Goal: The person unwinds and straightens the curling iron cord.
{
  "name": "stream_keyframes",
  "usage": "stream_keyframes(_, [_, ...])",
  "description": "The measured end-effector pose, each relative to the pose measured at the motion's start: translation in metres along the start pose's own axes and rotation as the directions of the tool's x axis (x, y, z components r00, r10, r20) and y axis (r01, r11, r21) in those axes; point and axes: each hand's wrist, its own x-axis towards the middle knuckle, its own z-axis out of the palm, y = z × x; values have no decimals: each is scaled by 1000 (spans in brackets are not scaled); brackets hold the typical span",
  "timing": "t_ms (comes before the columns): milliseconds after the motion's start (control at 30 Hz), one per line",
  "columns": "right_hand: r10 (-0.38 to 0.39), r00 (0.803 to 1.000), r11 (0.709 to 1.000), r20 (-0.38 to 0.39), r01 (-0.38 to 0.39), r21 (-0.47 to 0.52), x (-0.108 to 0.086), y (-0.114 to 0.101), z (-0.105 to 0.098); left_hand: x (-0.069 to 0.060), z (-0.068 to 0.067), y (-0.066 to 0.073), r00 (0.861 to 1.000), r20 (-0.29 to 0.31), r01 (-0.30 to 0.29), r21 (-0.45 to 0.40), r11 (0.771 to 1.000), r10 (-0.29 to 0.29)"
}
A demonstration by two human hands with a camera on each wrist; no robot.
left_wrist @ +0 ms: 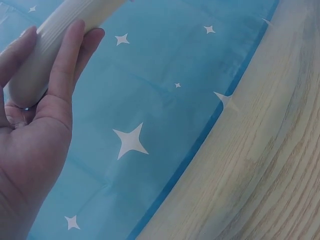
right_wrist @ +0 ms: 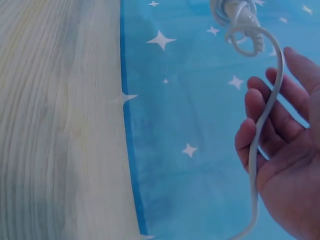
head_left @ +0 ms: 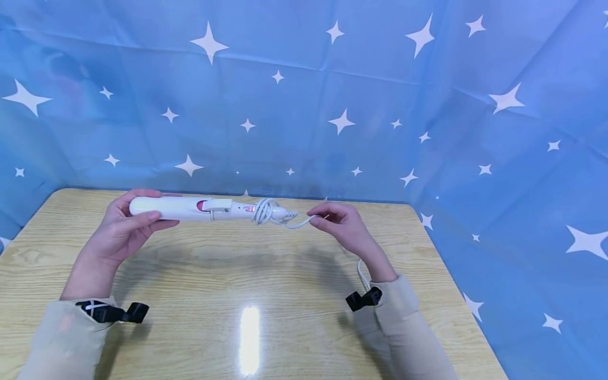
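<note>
A white curling iron [head_left: 185, 209] with pink accents and a small lever is held level above the table. My left hand [head_left: 119, 229] grips its thick rounded end, fingers on one side and thumb on the other; the same white barrel [left_wrist: 47, 56] shows in the left wrist view. White cord [head_left: 263, 211] is looped several times around the narrow end. My right hand [head_left: 345, 228] holds a stretch of that cord just beyond the iron's tip. In the right wrist view, the cord [right_wrist: 253, 150] runs across curled fingers and hangs down past the palm.
Beneath both hands lies a light wood-grain table [head_left: 204, 295] with a bright light reflection near its front. A blue curtain [head_left: 294, 100] with white stars stands along its back and right edges. Black camera mounts [head_left: 113, 312] sit on both wrists, over light sleeves.
</note>
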Motion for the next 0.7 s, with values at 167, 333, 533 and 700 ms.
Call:
stream_keyframes(167, [-12,999,1000,-40,12,3,-6,8,-8,-1,-1,2,1000,9,-1,10,1000,1])
stream_keyframes(333, [-18,992,999,-123,14,-38,-12,17,-22,-2,-4,4,1000,30,-8,-32,999,9])
stream_keyframes(533, [-8,970,1000,-243,2,-24,-22,30,-48,-5,-11,7,997,68,-33,-185,982,46])
stream_keyframes(700, [16,967,1000,-254,-21,-20,-28,36,-57,-4,-12,9,996,81,-28,-198,980,45])
